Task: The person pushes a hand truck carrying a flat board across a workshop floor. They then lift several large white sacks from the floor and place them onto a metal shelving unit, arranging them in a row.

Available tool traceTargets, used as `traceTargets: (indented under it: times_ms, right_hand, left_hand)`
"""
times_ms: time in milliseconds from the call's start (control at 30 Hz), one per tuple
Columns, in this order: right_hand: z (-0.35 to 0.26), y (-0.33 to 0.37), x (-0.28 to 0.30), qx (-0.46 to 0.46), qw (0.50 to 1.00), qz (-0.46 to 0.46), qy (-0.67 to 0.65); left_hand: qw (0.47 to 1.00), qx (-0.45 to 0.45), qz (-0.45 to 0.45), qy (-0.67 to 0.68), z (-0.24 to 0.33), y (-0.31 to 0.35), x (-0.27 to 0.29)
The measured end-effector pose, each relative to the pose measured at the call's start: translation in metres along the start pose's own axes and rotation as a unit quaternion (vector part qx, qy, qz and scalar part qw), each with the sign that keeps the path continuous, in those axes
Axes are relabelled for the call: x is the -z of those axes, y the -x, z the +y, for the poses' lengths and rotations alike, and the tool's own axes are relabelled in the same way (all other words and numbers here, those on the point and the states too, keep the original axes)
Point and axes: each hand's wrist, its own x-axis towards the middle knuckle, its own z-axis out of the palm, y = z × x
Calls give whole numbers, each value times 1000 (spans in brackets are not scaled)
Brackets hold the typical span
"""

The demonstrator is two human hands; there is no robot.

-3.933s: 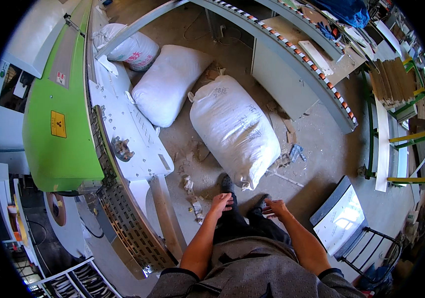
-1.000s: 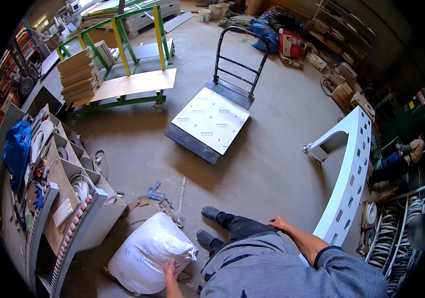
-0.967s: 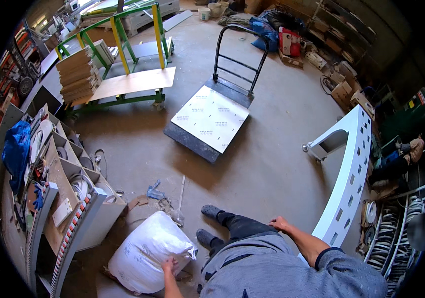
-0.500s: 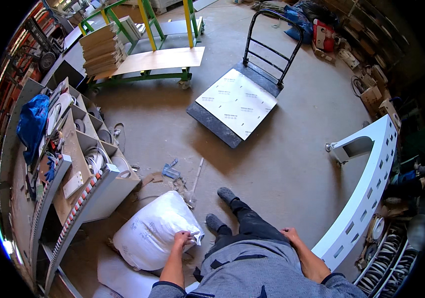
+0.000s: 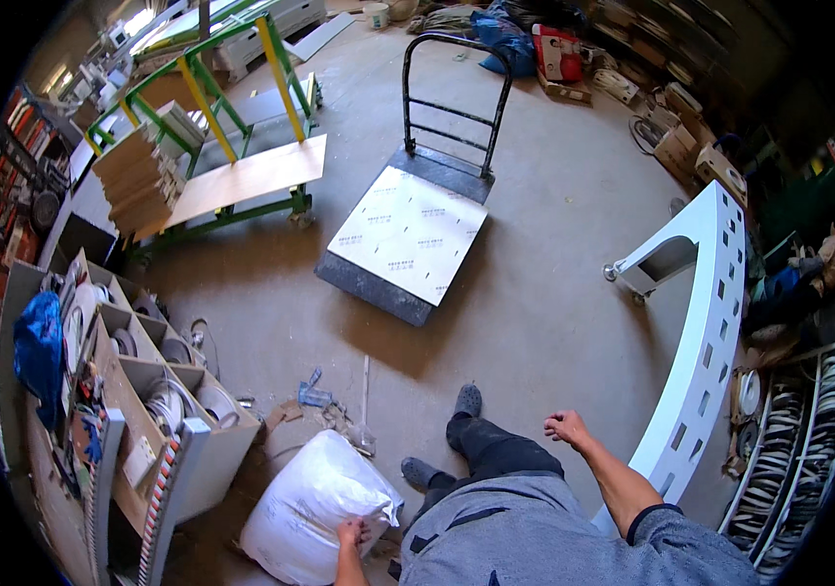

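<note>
My left hand (image 5: 353, 532) is at the top of a bulging white sack (image 5: 305, 493), near its right corner. Its fingers are curled on the sack's cloth. The sack stands on the floor at my left, beside my feet. My right hand (image 5: 566, 426) is held in the air in front of my right side. Its fingers are loosely bent and slightly apart, with nothing in them. A white curved frame (image 5: 686, 391) with rectangular slots stands to the right of that hand, apart from it.
Ahead is a black platform trolley (image 5: 369, 291) carrying a white printed sheet (image 5: 413, 234). A green and yellow rack (image 5: 232, 200) holds boards at the far left. A compartment bench (image 5: 188, 391) with coiled strips stands left, a shelf of coils (image 5: 779, 469) right. Scraps (image 5: 315, 396) lie beyond the sack.
My view has turned, so the trolley and rack appear further left. My right hand has come away from my thigh and moved forward. My left hand stays at the sack.
</note>
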Motion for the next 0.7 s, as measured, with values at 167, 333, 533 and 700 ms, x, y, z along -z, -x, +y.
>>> traceTargets:
  times_ms: [167,333,533,700]
  right_hand:
    - [-50,-31,23,33,996,17,-77]
    - [-87,-55,65,67,990,61,-109]
    - [-136,-71,110,96,980,89,-147]
    - [-165,-90,143,110,967,132,-189]
  left_hand:
    - [992,113,-28,-49,26,1,-15]
    - [995,7,-24,-98,162,4,-98]
    - [967,-167,-77,-176,340,-26,-211]
    - [934,-236,-140,-227,478,6,-345]
